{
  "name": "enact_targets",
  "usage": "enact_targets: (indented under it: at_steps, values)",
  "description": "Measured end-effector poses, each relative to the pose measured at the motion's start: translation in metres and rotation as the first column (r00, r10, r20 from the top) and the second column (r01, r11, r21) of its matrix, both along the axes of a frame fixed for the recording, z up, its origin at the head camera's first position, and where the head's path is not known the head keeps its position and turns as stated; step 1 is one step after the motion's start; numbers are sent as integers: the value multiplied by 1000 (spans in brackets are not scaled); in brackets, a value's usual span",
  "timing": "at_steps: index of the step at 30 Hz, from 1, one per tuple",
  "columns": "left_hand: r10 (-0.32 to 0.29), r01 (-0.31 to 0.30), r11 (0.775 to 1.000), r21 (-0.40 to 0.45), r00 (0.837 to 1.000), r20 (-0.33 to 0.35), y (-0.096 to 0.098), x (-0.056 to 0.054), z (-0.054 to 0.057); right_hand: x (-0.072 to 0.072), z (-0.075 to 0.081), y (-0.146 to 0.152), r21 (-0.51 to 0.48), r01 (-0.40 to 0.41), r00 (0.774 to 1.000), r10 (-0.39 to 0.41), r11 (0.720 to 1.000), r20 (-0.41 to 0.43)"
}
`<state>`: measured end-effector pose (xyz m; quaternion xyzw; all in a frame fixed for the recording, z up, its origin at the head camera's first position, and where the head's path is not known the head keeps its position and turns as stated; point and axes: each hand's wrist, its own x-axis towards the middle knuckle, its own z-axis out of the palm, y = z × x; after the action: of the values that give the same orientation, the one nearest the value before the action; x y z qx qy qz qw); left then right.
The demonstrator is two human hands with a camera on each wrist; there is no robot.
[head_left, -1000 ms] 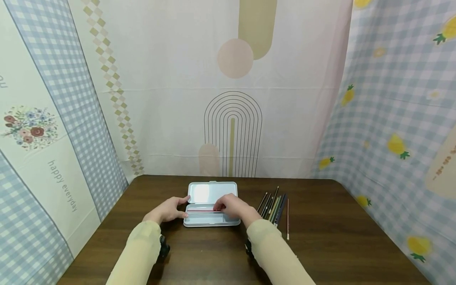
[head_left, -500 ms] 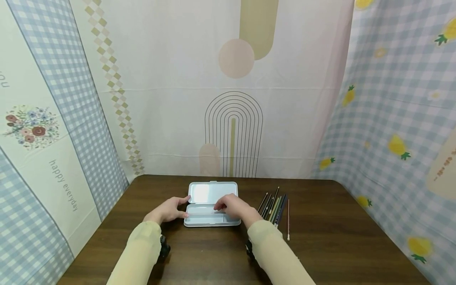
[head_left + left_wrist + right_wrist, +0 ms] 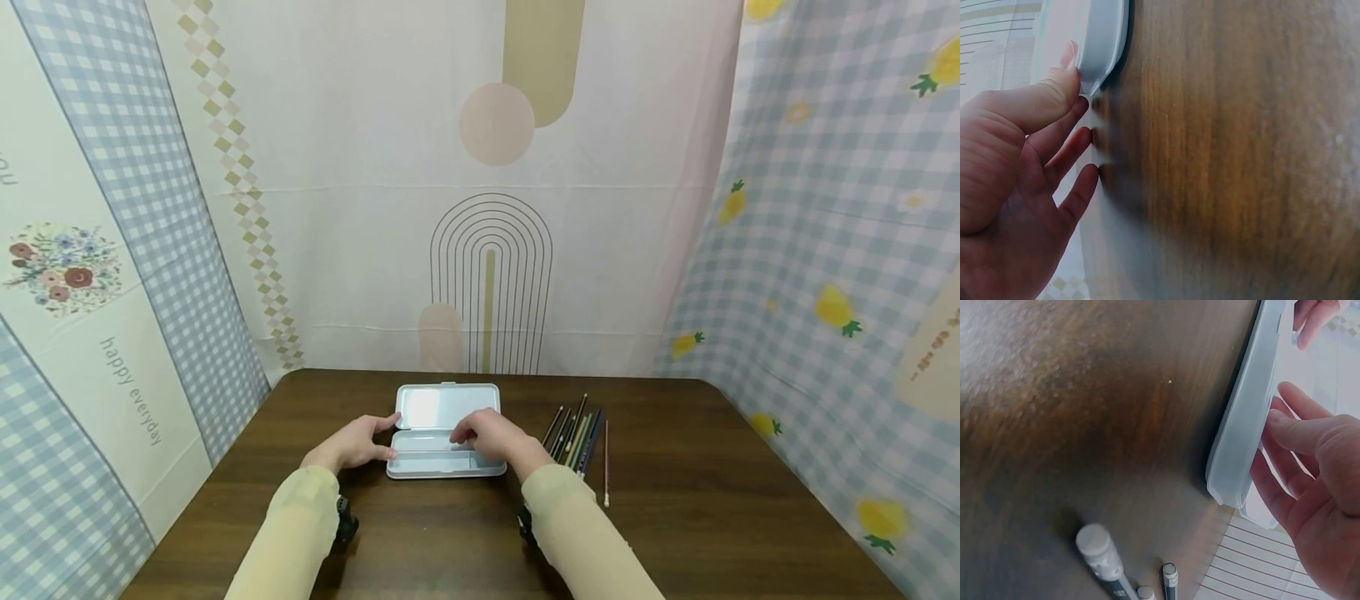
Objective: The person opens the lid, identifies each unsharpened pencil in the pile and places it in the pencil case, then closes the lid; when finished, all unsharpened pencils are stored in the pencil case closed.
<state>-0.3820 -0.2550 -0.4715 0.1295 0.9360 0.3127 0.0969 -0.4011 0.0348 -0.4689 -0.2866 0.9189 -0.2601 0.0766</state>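
Observation:
A pale blue pencil case (image 3: 408,473) lies on the table with its lid (image 3: 450,404) folded back. My left hand (image 3: 352,442) is at its left end, thumb over the rim and fingers spread outside the wall in the left wrist view. Over the right part of the case is my right hand (image 3: 491,433), fingers loosely bent into the rear compartment. The right wrist view shows its thumb (image 3: 1297,431) beside the fingers, with no pencil visible between them. The deep inside of the rear compartment is hidden.
Several dark pencils (image 3: 573,437) lie in a bundle to the right of the case, partly behind my right wrist. A single reddish pencil (image 3: 607,467) lies just right of them. Patterned cloth (image 3: 360,250) hangs behind the brown table (image 3: 712,500).
A red pencil under my right fingers one second ago dropped out of sight into the case by half a second ago. My right fingers let it go; both hands have barely moved.

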Motion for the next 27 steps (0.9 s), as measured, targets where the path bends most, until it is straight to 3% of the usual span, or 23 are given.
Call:
enact_targets:
  at_steps: [27]
  values:
    - [-22,22,1000,-7,999,-30,1,1,1,3,8,10,-46,-21,999,19,999,-42]
